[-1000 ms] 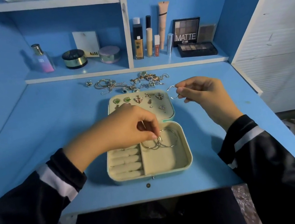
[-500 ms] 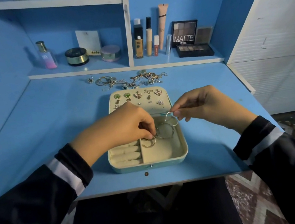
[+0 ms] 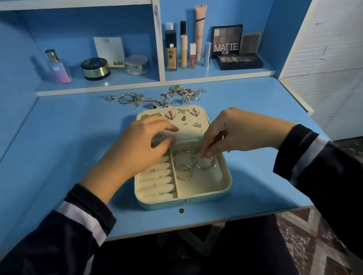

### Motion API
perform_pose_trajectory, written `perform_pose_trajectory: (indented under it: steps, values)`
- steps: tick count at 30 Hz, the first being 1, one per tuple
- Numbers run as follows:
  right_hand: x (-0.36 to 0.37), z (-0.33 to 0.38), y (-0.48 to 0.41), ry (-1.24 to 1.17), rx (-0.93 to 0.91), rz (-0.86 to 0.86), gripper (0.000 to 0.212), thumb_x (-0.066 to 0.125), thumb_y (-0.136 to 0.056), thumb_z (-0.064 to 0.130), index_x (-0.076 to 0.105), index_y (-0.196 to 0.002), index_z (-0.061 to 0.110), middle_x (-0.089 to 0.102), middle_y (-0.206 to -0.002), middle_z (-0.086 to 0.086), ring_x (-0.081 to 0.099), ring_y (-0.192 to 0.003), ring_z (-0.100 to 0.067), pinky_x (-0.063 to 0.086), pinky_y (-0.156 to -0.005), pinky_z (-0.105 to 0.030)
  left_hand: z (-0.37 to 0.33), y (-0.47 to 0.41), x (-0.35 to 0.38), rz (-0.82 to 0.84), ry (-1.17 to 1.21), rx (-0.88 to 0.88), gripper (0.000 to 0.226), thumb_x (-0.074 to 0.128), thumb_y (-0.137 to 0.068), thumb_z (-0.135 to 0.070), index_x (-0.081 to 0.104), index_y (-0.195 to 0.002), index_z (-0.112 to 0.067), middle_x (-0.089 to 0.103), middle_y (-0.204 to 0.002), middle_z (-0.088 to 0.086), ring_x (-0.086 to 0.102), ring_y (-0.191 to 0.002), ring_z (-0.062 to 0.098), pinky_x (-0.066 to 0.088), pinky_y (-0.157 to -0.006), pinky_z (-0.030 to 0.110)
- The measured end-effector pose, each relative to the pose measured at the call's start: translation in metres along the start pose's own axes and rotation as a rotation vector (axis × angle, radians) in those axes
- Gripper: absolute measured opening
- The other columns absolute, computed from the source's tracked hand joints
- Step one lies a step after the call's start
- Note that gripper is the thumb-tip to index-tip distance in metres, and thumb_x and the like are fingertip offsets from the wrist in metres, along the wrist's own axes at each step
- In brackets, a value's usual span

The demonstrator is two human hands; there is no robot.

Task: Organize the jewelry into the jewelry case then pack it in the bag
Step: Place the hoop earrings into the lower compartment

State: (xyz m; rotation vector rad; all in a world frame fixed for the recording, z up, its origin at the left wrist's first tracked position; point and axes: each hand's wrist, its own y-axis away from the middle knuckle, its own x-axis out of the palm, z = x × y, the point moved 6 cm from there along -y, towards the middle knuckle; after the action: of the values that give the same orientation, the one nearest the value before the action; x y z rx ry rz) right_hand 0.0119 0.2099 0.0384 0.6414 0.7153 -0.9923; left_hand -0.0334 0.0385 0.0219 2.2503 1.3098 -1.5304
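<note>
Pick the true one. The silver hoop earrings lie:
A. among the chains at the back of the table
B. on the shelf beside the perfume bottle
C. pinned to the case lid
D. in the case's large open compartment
D: the hoop earrings lie in the jewelry case, right of its ring rolls.

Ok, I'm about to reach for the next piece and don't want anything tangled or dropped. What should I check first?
1. Jewelry case open, lid lying flat: ok.
2. Hoop earrings inside the large compartment: ok.
3. Right hand has let go of the hoop under its fingers: cannot tell.
4. Left hand empty, fingers relaxed over the lid: ok.
5. All jewelry packed: not ok, a loose jewelry pile lies on the desk behind the case.
6. Bag ready: cannot tell, none in view.
</note>
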Motion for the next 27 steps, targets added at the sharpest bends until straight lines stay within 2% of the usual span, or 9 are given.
perform_pose_trajectory:
  steps: [4, 8, 11, 13, 16, 19, 21, 24, 27]
  values:
    - [0.003, 0.009, -0.008, 0.073, -0.001, 0.054, 0.016, 0.077, -0.079, 0.014, 0.079, -0.086, 0.029, 0.067, -0.068, 0.023, 0.059, -0.065, 0.003, 0.043, -0.058, -0.010, 0.010, 0.005, 0.007, 0.003, -0.011, -0.027, 0.023, 0.064, -0.092, -0.025, 0.072, -0.113, -0.019, 0.065, -0.121, -0.006, 0.058, -0.114, 0.009, 0.041, -0.104, 0.024]
    - [0.005, 0.009, -0.013, 0.175, 0.028, 0.091, 0.018, 0.078, -0.077, 0.015, 0.079, -0.088, 0.029, 0.065, -0.065, 0.022, 0.054, -0.064, 0.011, 0.039, -0.059, -0.007, 0.012, 0.006, 0.008, 0.009, 0.006, -0.042, 0.026, 0.061, -0.093, -0.027, 0.071, -0.115, -0.020, 0.064, -0.124, -0.006, 0.056, -0.117, 0.007, 0.038, -0.106, 0.022]
    - [0.005, 0.009, -0.013, 0.191, 0.039, 0.105, 0.018, 0.078, -0.077, 0.016, 0.079, -0.087, 0.031, 0.063, -0.064, 0.022, 0.053, -0.062, 0.012, 0.040, -0.059, -0.008, 0.013, 0.006, 0.008, 0.007, 0.006, -0.033, 0.026, 0.061, -0.093, -0.027, 0.071, -0.115, -0.019, 0.065, -0.123, -0.006, 0.057, -0.117, 0.008, 0.041, -0.107, 0.027]
    - [0.005, 0.008, -0.013, 0.184, 0.047, 0.115, 0.018, 0.078, -0.077, 0.017, 0.079, -0.085, 0.033, 0.061, -0.058, 0.025, 0.054, -0.059, 0.009, 0.042, -0.057, -0.009, 0.013, 0.005, 0.008, 0.004, 0.011, -0.028, 0.025, 0.062, -0.093, -0.027, 0.072, -0.114, -0.020, 0.065, -0.122, -0.007, 0.057, -0.116, 0.007, 0.043, -0.106, 0.029]
    - [0.005, 0.005, -0.015, 0.181, 0.049, 0.126, 0.019, 0.079, -0.077, 0.020, 0.078, -0.082, 0.038, 0.062, -0.058, 0.025, 0.053, -0.054, 0.002, 0.043, -0.055, -0.011, 0.014, 0.004, 0.007, -0.005, 0.038, -0.024, 0.023, 0.064, -0.092, -0.027, 0.073, -0.112, -0.021, 0.066, -0.119, -0.010, 0.057, -0.113, 0.003, 0.043, -0.104, 0.024]
    - [-0.001, -0.001, -0.014, 0.122, 0.058, 0.109, 0.018, 0.079, -0.078, 0.021, 0.078, -0.085, 0.037, 0.066, -0.064, 0.021, 0.056, -0.057, -0.001, 0.043, -0.056, -0.011, 0.017, 0.002, 0.003, -0.031, 0.054, -0.032, 0.022, 0.064, -0.092, -0.026, 0.073, -0.112, -0.021, 0.065, -0.117, -0.012, 0.056, -0.110, -0.002, 0.038, -0.100, 0.009]
    - [-0.007, -0.006, -0.014, 0.054, 0.056, 0.094, 0.018, 0.078, -0.079, 0.020, 0.078, -0.087, 0.036, 0.071, -0.073, 0.016, 0.062, -0.066, -0.007, 0.051, -0.066, -0.022, 0.025, -0.001, -0.002, -0.059, 0.064, -0.054, 0.022, 0.064, -0.093, -0.025, 0.072, -0.113, -0.020, 0.064, -0.117, -0.013, 0.055, -0.109, -0.004, 0.034, -0.095, 0.001]
    - [-0.021, -0.014, -0.018, -0.092, 0.019, 0.009, 0.019, 0.078, -0.079, 0.016, 0.077, -0.095, 0.027, 0.075, -0.085, 0.009, 0.068, -0.082, -0.019, 0.055, -0.081, -0.034, 0.042, -0.006, -0.011, -0.107, 0.077, -0.088, 0.022, 0.064, -0.093, -0.025, 0.071, -0.114, -0.024, 0.065, -0.117, -0.013, 0.057, -0.112, 0.000, 0.040, -0.098, 0.012]
    - [-0.037, -0.028, -0.032, -0.269, 0.000, -0.139, 0.019, 0.075, -0.080, 0.009, 0.076, -0.099, 0.015, 0.076, -0.089, -0.001, 0.068, -0.083, -0.023, 0.056, -0.079, -0.028, 0.062, -0.016, -0.021, -0.172, 0.048, -0.122, 0.021, 0.063, -0.094, -0.025, 0.070, -0.114, -0.023, 0.064, -0.116, -0.012, 0.057, -0.112, 0.004, 0.041, -0.101, 0.022]
